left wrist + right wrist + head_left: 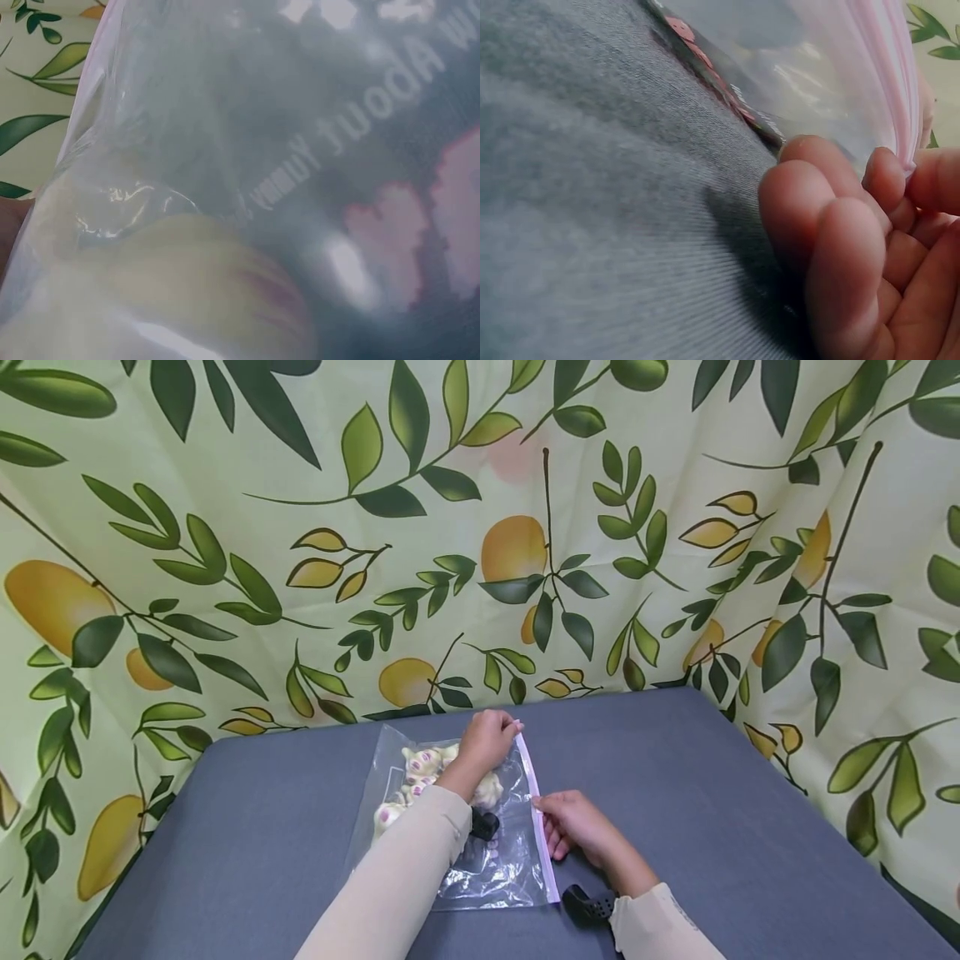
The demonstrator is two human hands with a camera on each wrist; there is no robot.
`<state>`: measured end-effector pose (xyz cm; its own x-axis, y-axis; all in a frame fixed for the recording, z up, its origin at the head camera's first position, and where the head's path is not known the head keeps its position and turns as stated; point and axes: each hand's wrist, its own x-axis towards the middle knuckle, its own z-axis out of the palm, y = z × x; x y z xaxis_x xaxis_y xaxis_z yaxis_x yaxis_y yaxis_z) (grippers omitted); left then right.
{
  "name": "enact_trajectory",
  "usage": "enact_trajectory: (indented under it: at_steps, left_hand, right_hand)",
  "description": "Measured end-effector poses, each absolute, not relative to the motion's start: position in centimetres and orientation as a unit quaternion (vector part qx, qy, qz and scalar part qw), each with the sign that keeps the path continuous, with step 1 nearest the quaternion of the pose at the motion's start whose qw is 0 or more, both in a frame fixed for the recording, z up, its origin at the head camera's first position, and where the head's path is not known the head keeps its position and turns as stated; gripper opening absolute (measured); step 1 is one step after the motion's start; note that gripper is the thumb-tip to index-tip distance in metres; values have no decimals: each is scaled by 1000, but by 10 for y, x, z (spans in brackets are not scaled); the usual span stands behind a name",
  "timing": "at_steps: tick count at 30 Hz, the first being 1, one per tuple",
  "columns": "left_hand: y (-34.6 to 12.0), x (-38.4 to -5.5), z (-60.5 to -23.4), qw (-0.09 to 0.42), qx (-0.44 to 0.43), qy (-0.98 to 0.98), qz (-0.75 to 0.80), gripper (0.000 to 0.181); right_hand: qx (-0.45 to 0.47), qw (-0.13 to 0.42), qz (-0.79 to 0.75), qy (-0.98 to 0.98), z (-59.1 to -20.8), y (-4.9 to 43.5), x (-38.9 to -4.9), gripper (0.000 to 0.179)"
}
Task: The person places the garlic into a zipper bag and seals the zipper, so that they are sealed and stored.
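Note:
A clear plastic zip bag [517, 872] lies on the table with its pink zip strip [549, 868] along the right side. Inside sit several cream-coloured rounded pieces [422, 762] with pinkish-purple marks. My left hand [487, 743] reaches across the bag and pinches the strip near its far end. About midway along that strip, my right hand [576, 827] holds it between thumb and forefinger, as the right wrist view shows up close. White lettering [360, 112] and pink printed shapes [394, 232] show on the bag in the left wrist view. My left forearm hides part of the contents.
A grey cloth-covered table [697, 827] extends around the bag. Behind and to the sides hangs a curtain [450, 552] printed with leaves and yellow fruit. Black wrist devices are strapped on, one of them [587, 906] below my right hand.

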<state>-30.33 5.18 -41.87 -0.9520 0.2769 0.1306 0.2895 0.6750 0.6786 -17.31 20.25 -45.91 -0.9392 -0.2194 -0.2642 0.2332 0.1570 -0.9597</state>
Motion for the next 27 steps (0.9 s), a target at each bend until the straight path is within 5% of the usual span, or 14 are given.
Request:
enact_trajectory:
  at_steps: [27]
  left_hand:
    - [51,-304,-419,14,-150,-915,-373,21]
  right_hand:
    - [-22,195,-658,727,-459,203,-148,29]
